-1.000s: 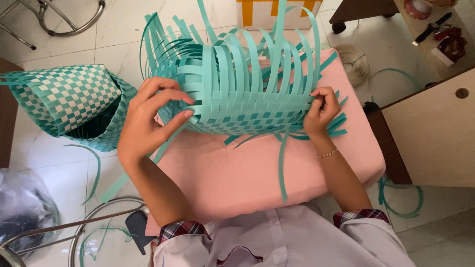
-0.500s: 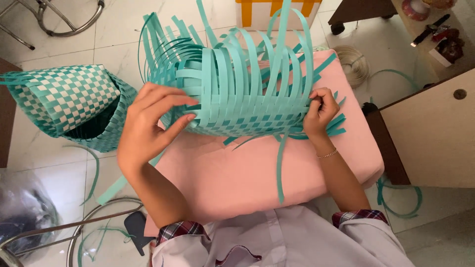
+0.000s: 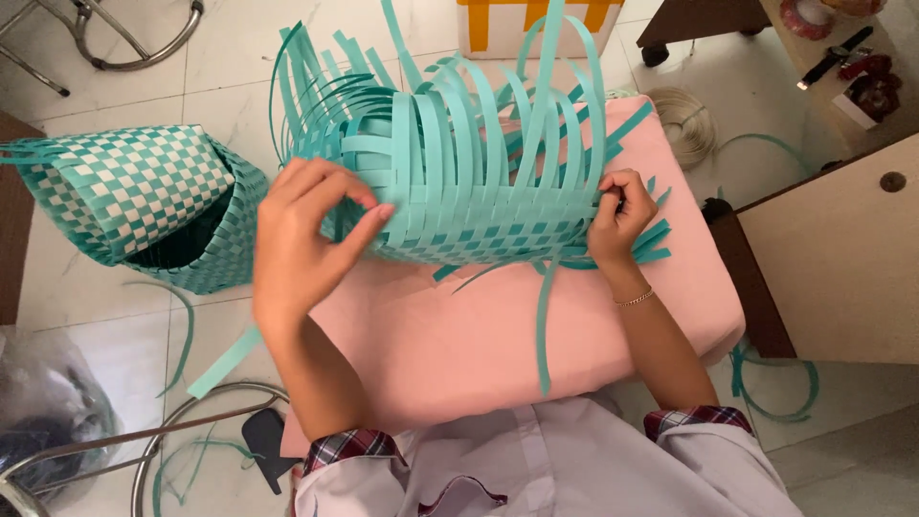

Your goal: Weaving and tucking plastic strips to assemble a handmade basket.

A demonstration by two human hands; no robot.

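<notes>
Left hand (image 3: 302, 239) lower; two baskets (image 3: 469, 191)

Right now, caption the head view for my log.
Both hands, left hand and right hand, weaving a half-finished teal strip basket on a pink cushion.

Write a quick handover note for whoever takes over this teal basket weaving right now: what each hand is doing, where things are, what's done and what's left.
Left hand: fingers pinch strips on the left side of the half-woven teal basket.
Right hand: grips the basket's right edge.
The basket lies on its side on the pink cushion.
Done: the base and the lowest rows of the wall are woven in a checker pattern.
Left: the long upright strips are loose and unwoven.
A finished checkered basket lies on the tiled floor to the left, with spare teal strips beside it.
</notes>
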